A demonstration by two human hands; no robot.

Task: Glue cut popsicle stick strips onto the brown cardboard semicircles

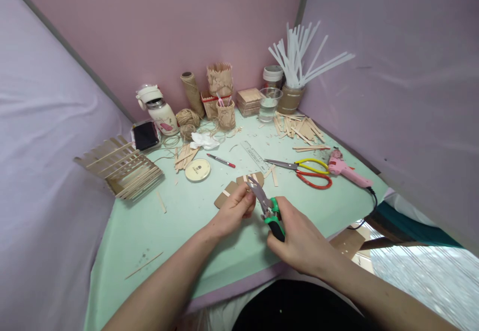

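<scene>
My right hand (299, 231) is wrapped round the green and black handles of pruning shears (262, 197). Their metal blades point up and to the left, with the tips beside the fingers of my left hand (239, 205). That left hand is closed in a pinch; whatever it holds is too small and too hidden to name. Just behind my left fingers lie two brown cardboard pieces (221, 200) with pale strips across them, partly covered by the hand and blades. Short wooden strips (275, 176) are on the table near the blade tips.
Scissors (312, 167) and a pink glue gun (348, 170) lie at the right. A ruler (254, 155), a pen (220, 160) and a round lid (197, 170) sit mid-table. A slatted wooden-stick piece (123, 171) stands left. A water cup (268, 106), twine (188, 118) and a flask (162, 114) line the back.
</scene>
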